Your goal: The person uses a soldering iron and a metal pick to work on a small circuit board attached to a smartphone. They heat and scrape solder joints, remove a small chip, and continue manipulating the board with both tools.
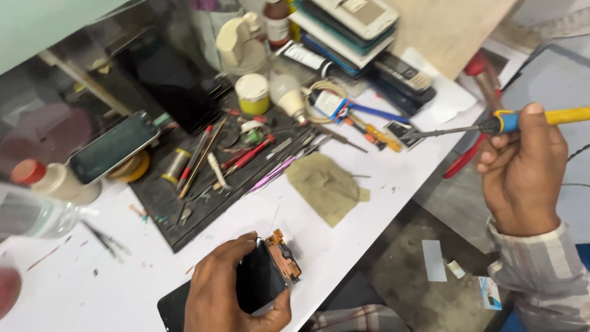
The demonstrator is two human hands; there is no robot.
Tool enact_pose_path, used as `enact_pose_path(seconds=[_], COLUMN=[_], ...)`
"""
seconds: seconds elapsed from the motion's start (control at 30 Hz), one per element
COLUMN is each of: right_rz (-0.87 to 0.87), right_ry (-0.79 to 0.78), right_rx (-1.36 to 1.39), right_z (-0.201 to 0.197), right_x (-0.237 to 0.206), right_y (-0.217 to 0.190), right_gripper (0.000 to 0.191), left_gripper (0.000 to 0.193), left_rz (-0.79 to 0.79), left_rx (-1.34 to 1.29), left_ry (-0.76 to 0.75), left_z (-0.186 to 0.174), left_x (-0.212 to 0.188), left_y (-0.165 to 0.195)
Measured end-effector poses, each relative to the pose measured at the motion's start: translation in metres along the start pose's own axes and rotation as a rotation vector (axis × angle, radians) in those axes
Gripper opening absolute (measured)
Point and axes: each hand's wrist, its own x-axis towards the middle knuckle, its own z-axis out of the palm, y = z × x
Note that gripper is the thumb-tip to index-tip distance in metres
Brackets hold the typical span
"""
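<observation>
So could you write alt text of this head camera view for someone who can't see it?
A person's left hand grips a dark opened phone part with orange circuitry on a white workbench, while the right hand holds a yellow-handled soldering iron above the bench edge. Behind lie a black tray of small tools, a tan cloth and stacked phones.

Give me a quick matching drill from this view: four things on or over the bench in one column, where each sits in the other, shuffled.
Things:
1. soldering iron
2. phone screen assembly
3. olive cloth
4. white bulb

Places:
A. flat on the white bench, right of the black tray
B. gripped in the right hand
C. at the black tray's far edge, beside a yellow-green jar
D. under the left hand

Pairs: 1-B, 2-D, 3-A, 4-C
</observation>
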Motion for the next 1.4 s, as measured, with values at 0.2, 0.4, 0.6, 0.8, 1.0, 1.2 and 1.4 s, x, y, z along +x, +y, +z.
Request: enact_pose_path(seconds=[0.2,0.4,0.6,0.8,1.0,1.2,1.4], right_rz=[0.160,0.335,0.433,0.500,0.486,0.439,0.397], right_ry=[-0.043,-0.078,-0.192,-0.280,-0.333,-0.382,-0.392], right_rx=[0.014,0.034,0.046,0.068,0.062,0.036,0.002], right_z=[0.062,0.107,0.134,0.155,0.181,0.204,0.223], right_x=[-0.053,-0.088,-0.109,-0.128,-0.144,-0.156,-0.172], right_y=[0.020,0.038,0.053,0.069,0.084,0.102,0.123], right_gripper=[0.034,0.028,0.031,0.025,0.025,0.028,0.030], left_gripper=[0.077,0.076,0.073,0.072,0.068,0.067,0.066], left_rz=[-0.027,-0.015,-0.027,-0.004,-0.025,-0.014,0.020], left_rx=[0.048,0.048,0.040,0.021,0.018,0.015,-0.008], left_ry=[-0.022,-0.030,-0.032,-0.027,-0.052,-0.058,-0.034], left_z=[-0.034,-0.050,-0.054,-0.058,-0.057,-0.065,-0.073], left_x=[-0.023,-0.031,-0.035,-0.037,-0.043,-0.050,-0.062], left_y=[-0.040,-0.062,-0.074,-0.085,-0.100,-0.123,-0.149])
